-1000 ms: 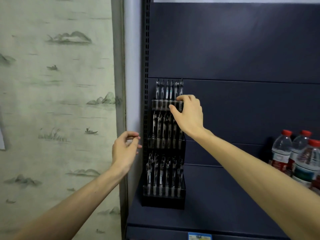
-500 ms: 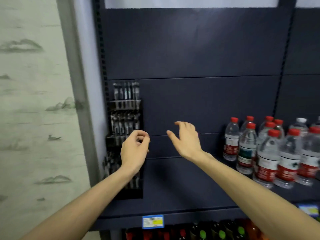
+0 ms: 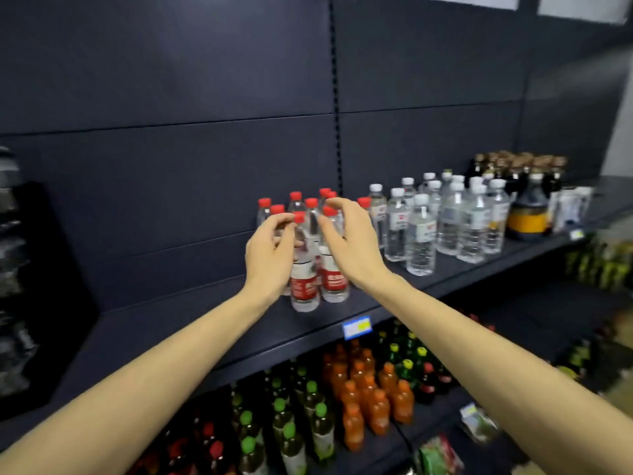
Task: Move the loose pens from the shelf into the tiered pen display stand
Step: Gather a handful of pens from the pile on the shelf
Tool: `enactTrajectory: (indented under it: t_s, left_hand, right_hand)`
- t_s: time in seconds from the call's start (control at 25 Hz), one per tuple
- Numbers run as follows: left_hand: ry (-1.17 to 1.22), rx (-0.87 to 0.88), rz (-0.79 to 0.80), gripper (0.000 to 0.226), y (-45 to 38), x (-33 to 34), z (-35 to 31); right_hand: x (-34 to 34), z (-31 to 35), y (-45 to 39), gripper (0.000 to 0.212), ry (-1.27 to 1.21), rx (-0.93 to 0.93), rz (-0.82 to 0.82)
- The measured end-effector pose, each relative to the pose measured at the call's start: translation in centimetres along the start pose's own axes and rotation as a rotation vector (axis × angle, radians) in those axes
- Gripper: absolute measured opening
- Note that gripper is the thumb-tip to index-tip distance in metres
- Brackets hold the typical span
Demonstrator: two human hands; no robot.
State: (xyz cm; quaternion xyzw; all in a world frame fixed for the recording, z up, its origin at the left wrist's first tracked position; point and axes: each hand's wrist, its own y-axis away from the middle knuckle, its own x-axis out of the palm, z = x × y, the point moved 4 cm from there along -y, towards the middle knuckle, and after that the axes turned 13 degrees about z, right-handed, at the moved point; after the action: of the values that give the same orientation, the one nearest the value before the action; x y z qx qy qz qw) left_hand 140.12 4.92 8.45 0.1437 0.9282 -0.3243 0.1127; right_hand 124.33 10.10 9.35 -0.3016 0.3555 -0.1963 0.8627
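The black tiered pen display stand (image 3: 51, 269) sits at the far left edge of the dark shelf (image 3: 205, 323), blurred, with pens standing in its tiers. No loose pen shows on the shelf. My left hand (image 3: 269, 255) and my right hand (image 3: 349, 241) are raised side by side, well to the right of the stand, in front of a cluster of red-capped water bottles (image 3: 303, 286). The left hand's fingers are loosely curled with nothing visible in them. The right hand's fingers are relaxed and spread, holding nothing.
White-capped water bottles (image 3: 421, 234) and dark sauce bottles (image 3: 527, 207) fill the shelf to the right. A blue price tag (image 3: 357, 326) marks the shelf's front edge. Orange drinks (image 3: 370, 399) and green-capped bottles (image 3: 284, 423) stand on the shelf below.
My right hand left the stand's top tier. The view swung right, so the stand slid to the left edge, and both hands now hover before the red-capped bottles.
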Motion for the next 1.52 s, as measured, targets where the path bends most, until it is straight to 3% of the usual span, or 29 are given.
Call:
enactTrajectory:
  t_s: [0.4, 0.6, 0.8, 1.0, 1.2, 1.52]
  left_hand:
    - [0.097, -0.075, 0.443, 0.013, -2.7, 30.2, -0.9]
    - [0.125, -0.057, 0.593, 0.017, -7.1, 42.8, -1.4]
    - [-0.033, -0.068, 0.907, 0.038, -11.7, 55.1, -1.2]
    - [-0.051, -0.082, 0.966, 0.038, -14.2, 64.8, -0.2]
    - [0.075, -0.157, 0.911, 0.032, -18.0, 75.2, 0.7]
    - [0.008, -0.158, 0.890, 0.023, -24.9, 94.3, 0.5]
  right_hand:
    - [-18.1, -20.6, 11.7, 0.036, -0.126, 0.542, -0.220]
    - [-26.3, -29.5, 12.2, 0.035, -0.035, 0.688, -0.206]
    - [-32.2, -37.5, 11.5, 0.036, 0.008, 0.815, -0.178]
    - [-37.6, -45.4, 11.5, 0.039, 0.060, 0.899, -0.169]
    - [-42.9, -55.1, 10.1, 0.036, 0.035, 0.903, -0.223]
    - [-54.5, -72.8, 6.5, 0.031, -0.067, 0.855, -0.107]
